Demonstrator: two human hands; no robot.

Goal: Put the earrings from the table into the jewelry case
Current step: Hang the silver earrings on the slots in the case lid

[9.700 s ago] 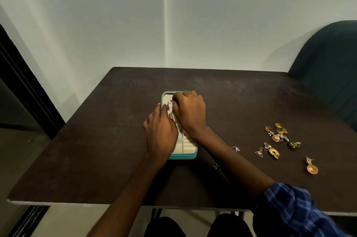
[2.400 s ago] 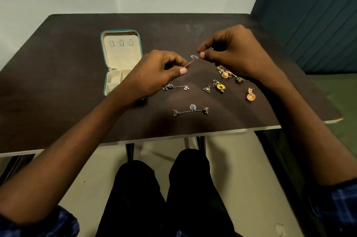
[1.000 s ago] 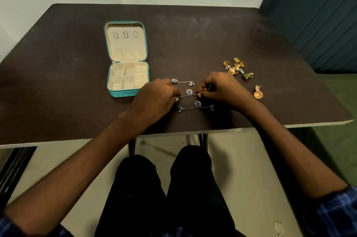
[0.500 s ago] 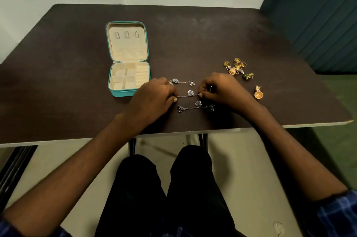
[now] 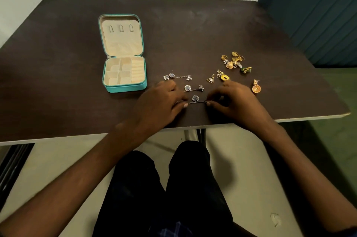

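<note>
Pickup step: left hand (image 5: 158, 101) and right hand (image 5: 233, 99), each grip pinching an end of the chain earring (image 5: 195, 99) on the table (image 5: 58, 82). Next, carry it to the open case (image 5: 123, 74) at ten o'clock.

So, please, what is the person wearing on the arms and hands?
Both forearms are bare down to the left hand and right hand. I see no rings, watch or gloves. A blue checked cloth shows at the bottom edge of the picture, probably the shirt. The trousers are black.
</note>
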